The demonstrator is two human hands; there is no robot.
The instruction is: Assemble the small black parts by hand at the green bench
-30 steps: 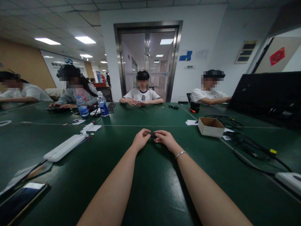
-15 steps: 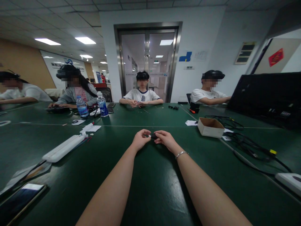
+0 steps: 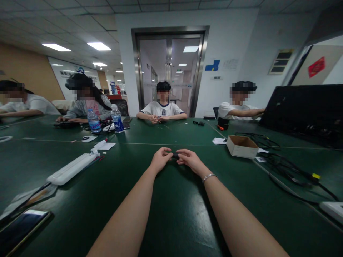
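Observation:
Between my two hands, just above the green table (image 3: 171,214), is a small black stick (image 3: 175,156), much like a USB stick, though it is too small to be sure. My left hand (image 3: 161,160) pinches its left end between thumb and fingers. On the right end, the thumb and fingertips of my right hand (image 3: 190,161) are closed. Both ends of the stick are partly hidden by fingertips. A silver bracelet (image 3: 209,176) circles my right wrist.
To the left are a white power strip (image 3: 73,169), a phone (image 3: 23,228) and two water bottles (image 3: 93,122). An open cardboard box (image 3: 242,151) and black cables (image 3: 286,167) lie to the right. Several people sit around the table; a black monitor (image 3: 305,114) stands at right.
My hands have come slightly closer around the stick. A shiny light part at its left end, visible before, is now out of sight. The view has shifted slightly.

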